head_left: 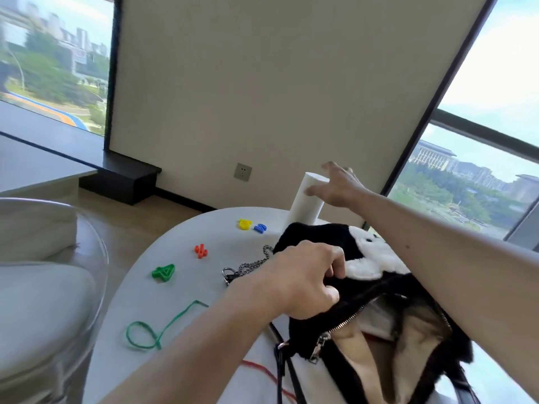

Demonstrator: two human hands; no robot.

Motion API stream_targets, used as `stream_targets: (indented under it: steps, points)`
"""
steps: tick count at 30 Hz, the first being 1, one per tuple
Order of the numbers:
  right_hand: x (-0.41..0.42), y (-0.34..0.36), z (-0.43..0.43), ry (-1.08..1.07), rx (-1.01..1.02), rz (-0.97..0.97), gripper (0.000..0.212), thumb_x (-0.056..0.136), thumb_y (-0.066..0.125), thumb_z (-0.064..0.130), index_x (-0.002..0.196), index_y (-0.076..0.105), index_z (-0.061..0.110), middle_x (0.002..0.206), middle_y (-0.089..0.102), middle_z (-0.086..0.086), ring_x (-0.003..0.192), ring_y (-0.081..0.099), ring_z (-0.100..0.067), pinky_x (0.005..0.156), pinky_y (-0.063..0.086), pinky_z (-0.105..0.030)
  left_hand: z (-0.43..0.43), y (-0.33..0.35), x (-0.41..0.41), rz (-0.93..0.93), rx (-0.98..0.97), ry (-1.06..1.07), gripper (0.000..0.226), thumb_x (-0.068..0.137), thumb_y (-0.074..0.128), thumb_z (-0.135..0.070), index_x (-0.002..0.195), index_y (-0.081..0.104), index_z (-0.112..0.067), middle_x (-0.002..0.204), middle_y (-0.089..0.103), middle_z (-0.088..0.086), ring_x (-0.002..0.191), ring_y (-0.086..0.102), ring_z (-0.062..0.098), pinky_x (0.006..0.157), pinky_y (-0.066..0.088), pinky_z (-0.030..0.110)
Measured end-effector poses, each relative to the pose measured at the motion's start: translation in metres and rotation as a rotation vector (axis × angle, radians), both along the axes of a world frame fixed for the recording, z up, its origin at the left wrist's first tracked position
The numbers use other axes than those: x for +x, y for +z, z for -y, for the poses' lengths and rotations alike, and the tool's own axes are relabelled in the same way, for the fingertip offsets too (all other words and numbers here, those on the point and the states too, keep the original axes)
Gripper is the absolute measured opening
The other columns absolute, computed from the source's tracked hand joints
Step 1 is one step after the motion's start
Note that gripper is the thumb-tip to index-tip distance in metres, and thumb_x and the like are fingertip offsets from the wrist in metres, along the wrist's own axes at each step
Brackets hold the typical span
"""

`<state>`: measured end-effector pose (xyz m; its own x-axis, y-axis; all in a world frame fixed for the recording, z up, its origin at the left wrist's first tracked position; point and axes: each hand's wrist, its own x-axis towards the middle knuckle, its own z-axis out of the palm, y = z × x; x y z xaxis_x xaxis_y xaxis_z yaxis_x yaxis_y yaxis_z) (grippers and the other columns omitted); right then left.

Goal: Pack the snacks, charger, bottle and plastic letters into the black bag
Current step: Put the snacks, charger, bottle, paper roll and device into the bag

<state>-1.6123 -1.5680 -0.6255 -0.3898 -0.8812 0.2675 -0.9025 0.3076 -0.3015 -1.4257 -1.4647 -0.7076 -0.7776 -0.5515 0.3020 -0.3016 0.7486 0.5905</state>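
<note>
Gripping the unzipped rim of the black bag (315, 240) on the table (175, 301), your left hand (303, 281) pinches fabric; a white item (376, 317) lies inside. Your right hand (338, 185), fingers spread, meets the upright bottle (306, 205); the plastic letters (163, 272) lie outside.

Left hand (300, 281) grips the open black bag (315, 237) while right hand (339, 186), fingers spread, seemingly touches the white bottle (304, 205).

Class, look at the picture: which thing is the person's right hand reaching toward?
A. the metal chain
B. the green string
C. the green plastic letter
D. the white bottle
D: the right hand is spread open at the top of the white bottle, while the left hand grips the black bag.
</note>
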Motion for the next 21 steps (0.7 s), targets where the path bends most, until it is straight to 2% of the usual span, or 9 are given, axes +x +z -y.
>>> stream_targets:
  steps: [3, 6, 9, 13, 16, 19, 21]
  points:
    - [-0.008, -0.012, 0.016, -0.044, -0.019, 0.071, 0.078, 0.081, 0.068, 0.060, 0.145, 0.040, 0.025, 0.144, 0.044, -0.009, 0.129, 0.046, -0.029, 0.100, 0.042, -0.040, 0.012, -0.004, 0.007, -0.027, 0.057, 0.121, 0.027, 0.086, 0.060, -0.021, 0.112, 0.059, -0.027, 0.115, 0.060, -0.006, 0.098, 0.061, 0.018, 0.091, 0.052, 0.037]
    - [-0.009, -0.025, 0.022, -0.091, -0.149, 0.147, 0.066, 0.079, 0.070, 0.059, 0.131, 0.046, 0.027, 0.133, 0.049, -0.008, 0.108, 0.050, -0.026, 0.088, 0.043, -0.038, 0.017, -0.004, 0.007, -0.068, 0.090, 0.209, 0.026, 0.085, 0.059, -0.023, 0.111, 0.059, -0.027, 0.115, 0.061, -0.007, 0.097, 0.062, 0.018, 0.091, 0.052, 0.038]
    - [-0.004, -0.028, 0.020, -0.091, -0.268, 0.175, 0.055, 0.077, 0.074, 0.052, 0.119, 0.049, 0.028, 0.124, 0.054, -0.007, 0.093, 0.043, -0.021, 0.077, 0.036, -0.034, 0.018, -0.003, 0.005, -0.138, 0.108, 0.305, 0.026, 0.085, 0.059, -0.026, 0.111, 0.060, -0.028, 0.112, 0.062, -0.008, 0.099, 0.061, 0.015, 0.091, 0.051, 0.034]
    - [0.005, -0.008, -0.010, -0.020, -0.502, 0.204, 0.052, 0.072, 0.075, 0.052, 0.112, 0.050, 0.030, 0.119, 0.059, -0.002, 0.104, 0.045, -0.020, 0.080, 0.038, -0.034, 0.013, 0.004, 0.001, -0.299, 0.113, 0.419, 0.029, 0.087, 0.060, -0.027, 0.116, 0.060, -0.026, 0.115, 0.060, -0.010, 0.110, 0.052, 0.014, 0.094, 0.047, 0.031]
    - [0.016, 0.016, -0.056, 0.086, -0.663, 0.246, 0.051, 0.069, 0.077, 0.055, 0.105, 0.050, 0.032, 0.105, 0.063, 0.005, 0.106, 0.055, -0.020, 0.080, 0.044, -0.034, 0.003, 0.018, -0.004, -0.439, -0.009, 0.459, 0.037, 0.088, 0.061, -0.026, 0.125, 0.054, -0.024, 0.121, 0.053, -0.012, 0.115, 0.046, 0.012, 0.096, 0.043, 0.029]
    - [0.031, 0.031, -0.122, 0.191, -0.753, 0.337, 0.052, 0.063, 0.076, 0.059, 0.102, 0.053, 0.032, 0.097, 0.066, 0.001, 0.092, 0.069, -0.021, 0.077, 0.059, -0.048, -0.015, 0.034, -0.009, -0.510, -0.194, 0.455, 0.055, 0.087, 0.064, -0.029, 0.138, 0.044, -0.024, 0.129, 0.044, -0.011, 0.119, 0.040, 0.012, 0.101, 0.038, 0.028]
    - [0.038, 0.031, -0.168, 0.213, -0.820, 0.371, 0.051, 0.061, 0.075, 0.061, 0.099, 0.055, 0.034, 0.096, 0.070, -0.001, 0.084, 0.072, -0.018, 0.071, 0.061, -0.049, -0.029, 0.042, -0.015, -0.496, -0.277, 0.425, 0.062, 0.084, 0.066, -0.037, 0.139, 0.039, -0.025, 0.128, 0.042, -0.009, 0.115, 0.040, 0.012, 0.101, 0.036, 0.028]
